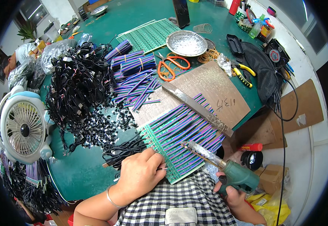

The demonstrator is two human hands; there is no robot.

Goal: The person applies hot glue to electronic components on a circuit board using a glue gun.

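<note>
My left hand (143, 171) is closed in a pinch at the left edge of a green circuit board panel (175, 175). A thin pale wire end (162, 168) sticks out from its fingertips; the rest of what it grips is hidden. Beside it lies a bundle of black USB cables (124, 152). Rows of multicoloured ribbon wires (182, 128) lie across the panel, and a metal bar (198, 107) rests over their far ends. My right hand (232, 194) is wrapped around the handle of a green soldering gun (241, 177), its tip pointing left over the ribbon wires.
A heap of black cables (79, 79) and many small connectors (100, 126) cover the left. Farther back are bundled ribbon wires (137, 64), orange scissors (167, 71), a metal dish (186, 43) and pliers (243, 75). A fan (25, 130) stands at the left edge.
</note>
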